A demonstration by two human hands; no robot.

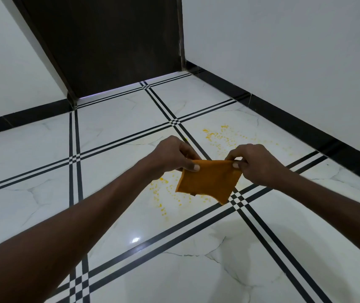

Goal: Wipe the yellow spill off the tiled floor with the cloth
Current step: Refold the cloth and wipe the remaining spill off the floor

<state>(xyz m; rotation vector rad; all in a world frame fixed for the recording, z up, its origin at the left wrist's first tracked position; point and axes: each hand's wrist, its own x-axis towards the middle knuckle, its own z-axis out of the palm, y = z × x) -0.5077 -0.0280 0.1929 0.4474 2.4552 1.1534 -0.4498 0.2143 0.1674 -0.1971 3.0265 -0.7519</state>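
An orange cloth (208, 181) hangs in the air above the floor, stretched between both hands. My left hand (172, 155) pinches its upper left corner between thumb and fingers. My right hand (255, 162) pinches the upper right corner. Yellow spill (217, 135) lies as scattered specks on the white tiled floor (120, 125) beyond my hands. More yellow specks (163, 193) dot the tile just below and left of the cloth. Part of the spill is hidden behind the cloth and hands.
A dark brown door (113, 40) stands closed at the far end. White walls (284, 51) with a black skirting strip (284, 114) run along the right and left. Black triple lines cross the glossy tiles.
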